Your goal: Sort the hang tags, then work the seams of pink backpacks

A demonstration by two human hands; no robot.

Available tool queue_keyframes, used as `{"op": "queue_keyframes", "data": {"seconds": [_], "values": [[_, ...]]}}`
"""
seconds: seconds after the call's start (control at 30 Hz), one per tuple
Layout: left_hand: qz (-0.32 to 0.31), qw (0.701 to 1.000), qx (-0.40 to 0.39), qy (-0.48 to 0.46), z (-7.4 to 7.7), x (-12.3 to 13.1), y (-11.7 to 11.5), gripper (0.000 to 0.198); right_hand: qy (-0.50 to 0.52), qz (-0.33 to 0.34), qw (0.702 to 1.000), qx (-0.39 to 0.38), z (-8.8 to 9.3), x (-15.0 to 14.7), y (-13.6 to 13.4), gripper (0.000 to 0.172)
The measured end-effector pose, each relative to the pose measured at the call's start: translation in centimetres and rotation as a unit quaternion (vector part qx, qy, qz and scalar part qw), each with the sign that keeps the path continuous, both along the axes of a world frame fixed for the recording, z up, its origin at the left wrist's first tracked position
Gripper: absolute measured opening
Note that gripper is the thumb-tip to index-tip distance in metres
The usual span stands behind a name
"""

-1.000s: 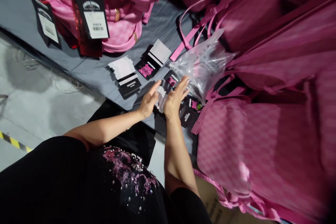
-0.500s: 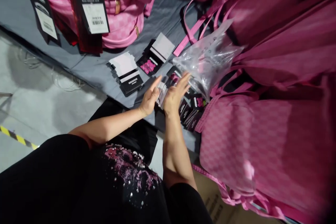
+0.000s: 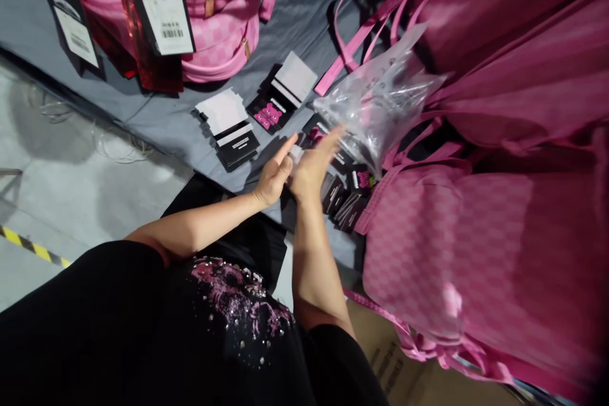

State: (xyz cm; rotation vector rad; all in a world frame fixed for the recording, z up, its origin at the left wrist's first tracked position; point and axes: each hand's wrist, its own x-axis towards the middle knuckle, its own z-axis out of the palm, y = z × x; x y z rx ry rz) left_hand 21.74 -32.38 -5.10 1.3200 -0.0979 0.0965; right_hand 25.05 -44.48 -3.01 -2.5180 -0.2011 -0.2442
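Left hand (image 3: pixel 275 175) and right hand (image 3: pixel 311 168) flat, unclenched, palms inward; small card stack (image 3: pixel 295 154) between them

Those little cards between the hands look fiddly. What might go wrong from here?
The small card stack is only pressed between the flat left hand and right hand, so it might slip and scatter. The loose black tags lie near the edge of the table and could be knocked off. The plastic bag beside the right hand might get swept aside.
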Motion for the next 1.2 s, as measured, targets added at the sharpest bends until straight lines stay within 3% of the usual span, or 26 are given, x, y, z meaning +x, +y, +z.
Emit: {"op": "queue_keyframes", "data": {"seconds": [0.2,0.33,0.5,0.63,0.77,0.87,1.03,1.2], "values": [[-0.009,1.000,-0.015,0.003,0.3,0.0,0.1,0.078,-0.027,-0.050,0.997,0.049,2.3,0.3,-0.2,0.089],[-0.006,0.999,-0.045,0.025,0.1,0.1,0.0,0.080,0.014,-0.055,0.997,0.047,2.7,0.7,0.6,0.103],[-0.011,0.999,-0.047,0.008,-0.4,0.2,-0.1,0.080,-0.039,-0.119,0.992,0.011,2.4,1.8,0.6,0.079],[-0.014,0.998,-0.056,0.034,-0.4,0.3,-0.1,0.077,0.006,-0.085,0.996,-0.010,3.0,1.7,1.0,0.091],[-0.009,0.999,-0.046,0.019,-0.1,0.3,0.0,0.081,-0.026,-0.123,0.992,-0.002,4.2,1.6,1.7,0.072],[-0.013,0.998,-0.046,0.031,0.0,0.3,0.1,0.086,0.029,-0.116,0.993,-0.004,4.6,1.6,2.3,0.075],[-0.018,0.998,-0.051,0.021,0.0,0.3,0.0,0.080,-0.038,-0.112,0.993,0.002,4.4,1.5,2.0,0.067],[-0.026,0.998,-0.039,0.042,0.1,0.3,0.1,0.078,-0.031,-0.078,0.996,0.000,3.3,1.5,1.5,0.086]]}}
